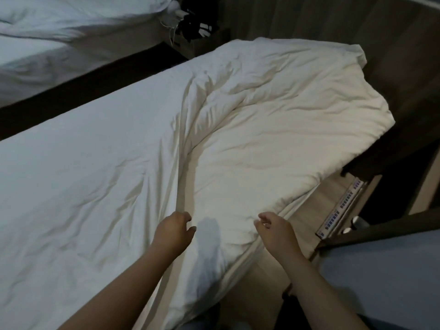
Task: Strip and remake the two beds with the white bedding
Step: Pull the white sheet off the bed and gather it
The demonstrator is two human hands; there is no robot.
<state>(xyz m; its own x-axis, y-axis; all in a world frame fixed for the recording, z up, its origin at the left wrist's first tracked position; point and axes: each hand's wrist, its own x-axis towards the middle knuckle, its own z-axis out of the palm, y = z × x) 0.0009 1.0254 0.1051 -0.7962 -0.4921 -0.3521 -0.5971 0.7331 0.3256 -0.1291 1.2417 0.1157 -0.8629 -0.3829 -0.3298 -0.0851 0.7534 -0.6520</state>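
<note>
The near bed (83, 175) fills the middle of the head view under white bedding. A rumpled white duvet (273, 120) lies folded back over its right half, its curved fold running down toward me. My left hand (175, 231) hovers over the duvet near the fold, fingers loosely curled and holding nothing. My right hand (273, 228) hangs above the duvet's near right edge, fingers relaxed and empty. The second bed (59, 44) stands at the upper left with white bedding heaped on it.
A dark gap of floor (90, 91) separates the two beds. A nightstand with dark clutter and cables (195, 25) sits between their heads. At the right are a pale wooden ledge (333, 186), a white control panel (340, 210) and a bluish surface (381, 270).
</note>
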